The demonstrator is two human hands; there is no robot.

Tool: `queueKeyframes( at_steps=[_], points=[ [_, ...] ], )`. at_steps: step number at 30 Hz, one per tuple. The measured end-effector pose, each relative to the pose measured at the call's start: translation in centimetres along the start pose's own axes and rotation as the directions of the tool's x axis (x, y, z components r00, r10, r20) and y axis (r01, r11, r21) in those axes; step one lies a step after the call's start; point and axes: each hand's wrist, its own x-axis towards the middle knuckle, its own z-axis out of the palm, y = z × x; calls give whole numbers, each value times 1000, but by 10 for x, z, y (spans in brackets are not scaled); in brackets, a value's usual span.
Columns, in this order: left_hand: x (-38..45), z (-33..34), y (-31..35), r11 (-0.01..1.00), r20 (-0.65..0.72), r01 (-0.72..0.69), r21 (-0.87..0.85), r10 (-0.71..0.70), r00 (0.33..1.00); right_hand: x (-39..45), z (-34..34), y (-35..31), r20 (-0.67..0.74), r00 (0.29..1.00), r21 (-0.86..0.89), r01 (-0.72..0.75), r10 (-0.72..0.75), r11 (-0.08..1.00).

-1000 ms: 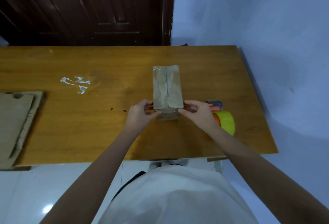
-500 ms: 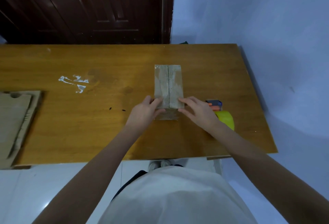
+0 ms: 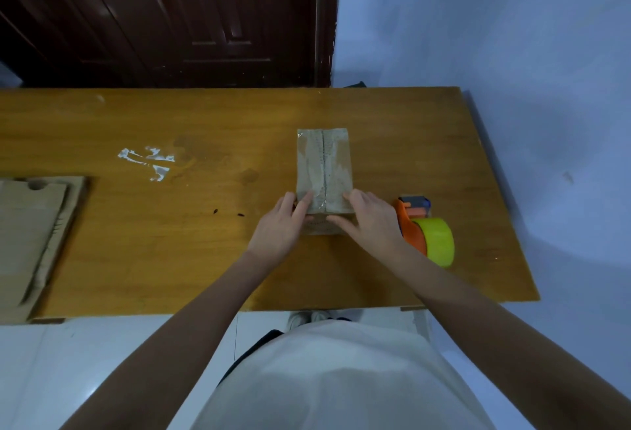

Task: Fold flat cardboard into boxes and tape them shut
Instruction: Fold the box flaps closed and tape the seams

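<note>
A small brown cardboard box [image 3: 324,163] stands near the middle of the wooden table [image 3: 205,252], its top flaps closed and covered by clear tape along the centre seam. My left hand [image 3: 281,224] lies against the box's near left corner, fingers flat on the taped top. My right hand [image 3: 370,221] presses the near right corner and the front face. An orange tape dispenser with a yellow roll [image 3: 428,231] sits on the table just right of my right hand.
A stack of flat cardboard sheets [image 3: 30,235] lies at the table's left end, overhanging the near edge. White tape scraps [image 3: 148,161] stick to the tabletop left of the box. A dark wooden door and a blue wall stand behind the table.
Both hands have moved from gripping the box's near sides to lying flat over its near top edge and front. The box has stayed in place.
</note>
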Motion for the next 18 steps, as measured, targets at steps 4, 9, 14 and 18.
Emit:
queueKeyframes(
  at_steps=[4,9,14,18],
  points=[
    [0,-3,-4,1000,78,-13,-13,14,997,0,-4,12,57,994,26,87,-88,996],
    [-3,-6,-9,998,102,-35,-43,40,994,-1,-1,16,64,988,73,137,-142,988],
    [-4,-11,-9,997,121,-57,-51,62,991,-3,-2,18,43,984,103,167,-172,981],
    [-5,-11,-9,997,110,-58,-57,64,992,-3,-5,21,109,981,120,149,-162,982]
  ],
)
